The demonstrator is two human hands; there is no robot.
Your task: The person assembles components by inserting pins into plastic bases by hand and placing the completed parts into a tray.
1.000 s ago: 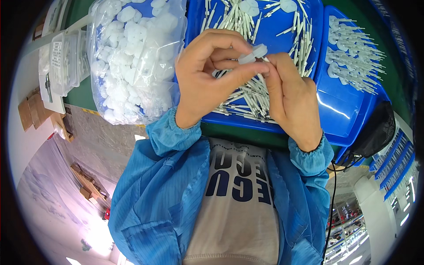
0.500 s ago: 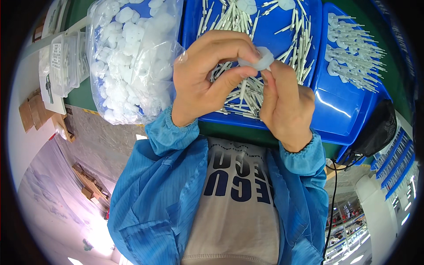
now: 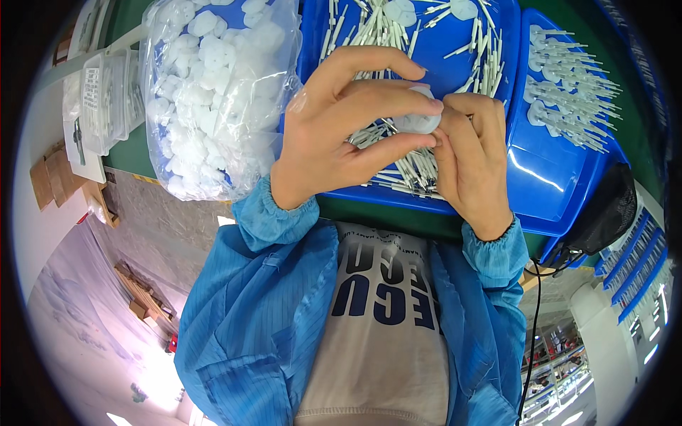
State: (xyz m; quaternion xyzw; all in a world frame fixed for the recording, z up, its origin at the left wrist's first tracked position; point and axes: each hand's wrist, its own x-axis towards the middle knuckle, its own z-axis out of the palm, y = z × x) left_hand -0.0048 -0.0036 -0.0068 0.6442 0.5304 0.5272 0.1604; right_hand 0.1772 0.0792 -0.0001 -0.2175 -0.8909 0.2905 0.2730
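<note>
My left hand (image 3: pixel 341 121) holds a translucent white plastic disc (image 3: pixel 418 123) between thumb and fingers, its index finger raised. Against the disc's right edge, my right hand (image 3: pixel 474 153) is closed in a pinch; whatever sits between its fingertips is hidden. Both hands are over a blue tray (image 3: pixel 440 67) of thin white rods (image 3: pixel 415 162) with narrower tips. Toward that tray's far side, a few discs (image 3: pixel 400 12) lie among the rods.
To the left, a clear plastic bag (image 3: pixel 213 106) bulges with many white discs. A second blue tray (image 3: pixel 543 181) on the right bears rows of discs with rods attached (image 3: pixel 568 85). Beside it hangs a black mesh pouch (image 3: pixel 611 213). Clear plastic boxes (image 3: pixel 106 103) stand far left.
The disc has tilted and dropped slightly toward me. My left index finger has lifted off it, and my right hand has shifted a little right with its fingers curled more.
</note>
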